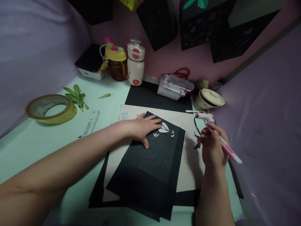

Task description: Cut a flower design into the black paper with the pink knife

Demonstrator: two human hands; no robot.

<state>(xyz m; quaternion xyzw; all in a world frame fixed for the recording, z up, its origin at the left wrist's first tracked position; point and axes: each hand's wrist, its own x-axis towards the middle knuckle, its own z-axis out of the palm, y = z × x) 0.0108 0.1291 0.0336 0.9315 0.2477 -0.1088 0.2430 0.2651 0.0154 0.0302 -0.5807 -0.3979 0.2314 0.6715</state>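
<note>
"Here's the slim pink-and-white pen-shaped tool (227, 147), pinched in the right hand's (213, 147) narrow grip, out beside the black paper sheet (152, 172)!"

"And the left hand (144, 128) lies flat on that sheet, fingers spread, its grip wide, clasping nothing."

"Where's the sheet sitting?"

"Slantwise over a large off-white sheet (190, 175), on the pale green desk (18, 163)."

"Progress report?"

"White leaf shapes (164, 127), probably cut openings, stand out near the top; that portion looks done. Lower down, only faint pale marks (151, 157). I'd judge most of the black expanse unworked, though whether all of it needs work, I can't tell!"
</note>
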